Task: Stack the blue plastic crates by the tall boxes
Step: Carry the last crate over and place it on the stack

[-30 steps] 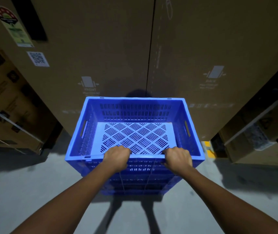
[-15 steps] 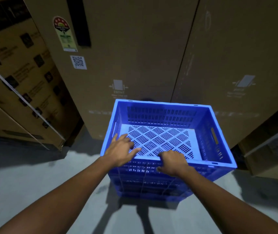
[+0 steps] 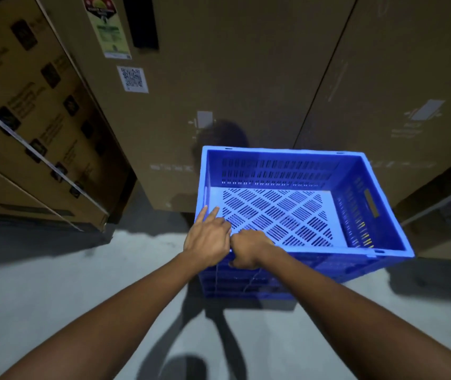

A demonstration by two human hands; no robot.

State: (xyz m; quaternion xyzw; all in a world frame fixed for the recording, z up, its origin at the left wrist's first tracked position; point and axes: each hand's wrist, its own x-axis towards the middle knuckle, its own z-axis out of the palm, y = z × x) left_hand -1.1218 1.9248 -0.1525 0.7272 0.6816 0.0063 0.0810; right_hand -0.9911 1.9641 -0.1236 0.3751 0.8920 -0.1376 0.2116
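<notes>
Probably light for its bulk: top blue crate [image 3: 287, 204] is empty, walls and floor all slotted plastic, stiff enough to keep shape, smooth and a bit slippery on the rim. Sits nested on a stack of more blue crates [image 3: 246, 281] on the grey floor [image 3: 54, 283], just in front of the tall boxes [image 3: 232, 78], slightly skewed to the stack below, right corner sticking out. Best holds look like the cut-out handle slot [image 3: 371, 205] in the right wall and its twin on the left wall, barely seen from this angle; near rim also works for small nudges. Right hand [image 3: 247, 250] curled tight over the near rim, fingers wrapped down the outer face, knuckles up. Left hand [image 3: 207, 239] touching the right one, loose and half spread, index and middle fingers pointing forward over the near-left corner, not closed on anything. Both forearms extended straight ahead and converging at that corner. Off-centre grip likely to twist the crate rather than slide it square. Strapped cartons [image 3: 26, 127] lean at the left.
</notes>
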